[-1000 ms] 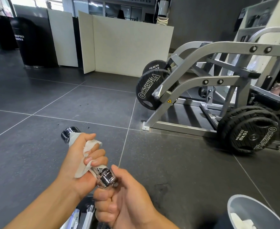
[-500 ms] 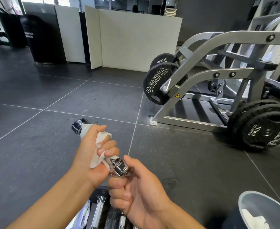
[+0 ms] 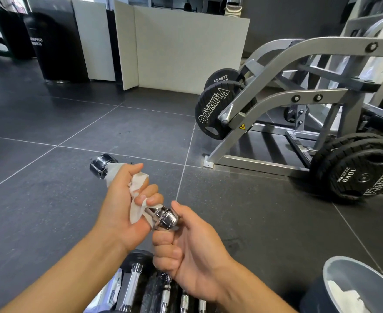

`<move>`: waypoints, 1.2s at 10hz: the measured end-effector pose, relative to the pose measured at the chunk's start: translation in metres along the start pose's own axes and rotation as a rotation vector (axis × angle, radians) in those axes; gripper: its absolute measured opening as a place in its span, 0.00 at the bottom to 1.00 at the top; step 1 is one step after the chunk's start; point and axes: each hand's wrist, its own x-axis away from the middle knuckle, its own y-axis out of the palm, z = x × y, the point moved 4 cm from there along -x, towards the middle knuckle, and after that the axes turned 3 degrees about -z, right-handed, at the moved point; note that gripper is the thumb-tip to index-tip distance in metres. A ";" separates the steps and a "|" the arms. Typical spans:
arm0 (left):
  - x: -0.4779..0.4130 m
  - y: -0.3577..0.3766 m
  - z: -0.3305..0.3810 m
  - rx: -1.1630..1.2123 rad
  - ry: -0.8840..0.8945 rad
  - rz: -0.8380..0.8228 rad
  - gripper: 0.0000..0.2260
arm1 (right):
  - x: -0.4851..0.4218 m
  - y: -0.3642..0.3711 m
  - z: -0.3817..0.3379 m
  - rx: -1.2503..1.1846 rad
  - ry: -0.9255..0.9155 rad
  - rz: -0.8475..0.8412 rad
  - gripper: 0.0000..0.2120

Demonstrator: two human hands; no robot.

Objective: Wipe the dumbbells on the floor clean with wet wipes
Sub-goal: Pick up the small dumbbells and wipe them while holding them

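I hold a small chrome dumbbell (image 3: 101,166) in the air above the dark tiled floor. My left hand (image 3: 122,199) is wrapped around its handle with a white wet wipe (image 3: 136,211) pressed between palm and metal. My right hand (image 3: 186,245) is closed around the near chrome end (image 3: 166,219), steadying it. The far chrome head sticks out past my left fingers. Below my wrists lie several more dumbbells (image 3: 163,292) with chrome handles and black ends, partly hidden by my arms. A wipes packet (image 3: 111,290) lies at their left.
A grey bin (image 3: 335,274) holding used white wipes stands at the lower right. A silver weight machine (image 3: 276,105) loaded with black plates (image 3: 362,175) fills the right side. White partition boards (image 3: 186,48) and a black barrel (image 3: 55,46) stand at the back.
My hands and the dumbbell sit slightly further right in view, and the view has tilted down, showing more of the dumbbells on the floor. The grip is the same.
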 end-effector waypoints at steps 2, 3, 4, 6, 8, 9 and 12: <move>0.001 0.001 0.001 0.070 0.002 0.009 0.22 | 0.014 -0.008 -0.031 1.817 -0.929 0.135 0.15; 0.002 0.001 0.004 0.053 0.009 0.004 0.23 | 0.020 -0.003 -0.033 1.739 -0.915 0.168 0.14; 0.002 0.003 0.006 0.023 0.011 -0.009 0.23 | 0.008 -0.002 -0.016 0.506 -0.272 -0.024 0.14; 0.001 0.003 0.007 -0.033 0.042 0.004 0.22 | 0.005 -0.003 -0.018 0.562 -0.328 0.050 0.13; -0.001 -0.007 0.011 0.005 0.048 0.046 0.22 | 0.019 -0.005 -0.037 1.838 -0.877 0.124 0.15; -0.003 -0.006 0.016 -0.021 0.100 0.046 0.19 | 0.009 -0.005 -0.029 0.878 -0.497 0.086 0.15; -0.001 -0.013 0.019 -0.075 0.148 0.060 0.21 | 0.003 -0.007 -0.039 0.788 -0.500 0.166 0.12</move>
